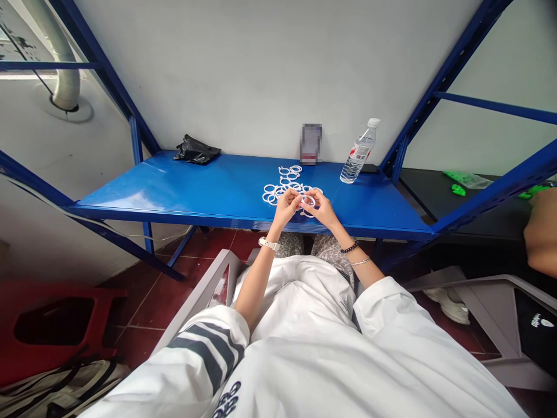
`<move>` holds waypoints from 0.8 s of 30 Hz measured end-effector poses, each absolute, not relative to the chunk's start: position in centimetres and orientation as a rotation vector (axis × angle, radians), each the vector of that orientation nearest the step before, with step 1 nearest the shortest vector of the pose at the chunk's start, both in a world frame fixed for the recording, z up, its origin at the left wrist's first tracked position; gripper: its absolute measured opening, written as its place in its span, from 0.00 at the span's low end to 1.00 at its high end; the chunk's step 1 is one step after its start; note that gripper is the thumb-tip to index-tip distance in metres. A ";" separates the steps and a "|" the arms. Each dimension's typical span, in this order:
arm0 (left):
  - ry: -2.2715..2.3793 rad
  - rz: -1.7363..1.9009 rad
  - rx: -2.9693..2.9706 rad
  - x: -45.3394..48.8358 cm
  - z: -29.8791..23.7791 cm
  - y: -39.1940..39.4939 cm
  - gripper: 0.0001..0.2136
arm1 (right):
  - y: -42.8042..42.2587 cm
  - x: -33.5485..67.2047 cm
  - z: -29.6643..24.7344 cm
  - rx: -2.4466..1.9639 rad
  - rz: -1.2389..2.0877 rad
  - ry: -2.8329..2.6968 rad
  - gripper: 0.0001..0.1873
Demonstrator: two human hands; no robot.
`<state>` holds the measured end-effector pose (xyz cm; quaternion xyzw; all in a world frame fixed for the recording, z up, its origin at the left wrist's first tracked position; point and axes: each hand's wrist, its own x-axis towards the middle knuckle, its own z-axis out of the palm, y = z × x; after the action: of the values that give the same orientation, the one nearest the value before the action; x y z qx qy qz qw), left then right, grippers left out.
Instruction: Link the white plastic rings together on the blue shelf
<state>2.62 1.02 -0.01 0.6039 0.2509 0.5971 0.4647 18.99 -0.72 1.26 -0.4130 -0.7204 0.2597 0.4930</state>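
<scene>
My left hand (287, 204) and my right hand (319, 207) meet over the front edge of the blue shelf (195, 188). Both pinch a white plastic ring (308, 201) held between them. Just behind the hands lies a cluster of several white rings (285, 184) on the shelf, some linked together. My left wrist carries a white watch, my right wrist a dark bead bracelet and a thin bangle.
A clear water bottle (359, 152) stands at the back right of the shelf. A crumpled black bag (195, 150) lies at the back left. A red stool (52, 325) is on the floor at left. Another person's arm (542, 232) shows at the right edge.
</scene>
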 end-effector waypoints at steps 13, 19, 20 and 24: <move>0.634 1.464 1.422 2.7 0.4 0.6 0.22 | -1.2 18.8 1.6 -1.021 0.593 -1.730 0.31; 0.668 1.463 1.448 2.7 0.5 0.6 0.21 | -1.1 18.8 1.5 -1.027 0.600 -1.718 0.32; 0.664 1.462 1.450 2.7 0.5 0.6 0.21 | -1.1 18.8 1.5 -1.028 0.603 -1.719 0.32; 0.640 1.462 1.446 2.7 0.5 0.6 0.22 | -1.1 18.8 1.5 -1.032 0.615 -1.726 0.31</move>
<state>2.71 0.63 0.50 0.5913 0.2615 0.5975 0.4743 18.77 -1.09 1.46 -0.4260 -0.7126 0.2538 0.4964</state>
